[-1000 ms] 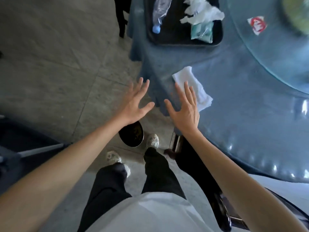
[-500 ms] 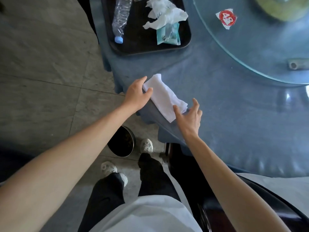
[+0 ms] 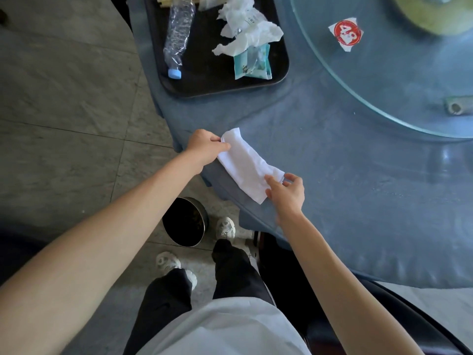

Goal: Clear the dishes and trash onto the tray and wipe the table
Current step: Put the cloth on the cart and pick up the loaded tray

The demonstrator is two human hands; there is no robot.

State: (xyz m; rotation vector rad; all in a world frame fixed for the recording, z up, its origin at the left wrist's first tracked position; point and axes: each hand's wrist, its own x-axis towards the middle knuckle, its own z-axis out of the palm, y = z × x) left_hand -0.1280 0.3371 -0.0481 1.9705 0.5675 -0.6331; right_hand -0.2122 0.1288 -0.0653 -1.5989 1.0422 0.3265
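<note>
Hands on white cloth

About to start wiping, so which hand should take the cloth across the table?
Probably the right hand: it pinches the white cloth on the side toward the open blue table; the left hand sits at the table's edge.

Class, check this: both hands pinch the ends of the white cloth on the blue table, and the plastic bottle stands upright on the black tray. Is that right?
One thing is wrong. In the head view the bottle lies on its side on the tray, not upright. The rest holds: the left hand and right hand pinch the ends of the cloth on the table.
</note>
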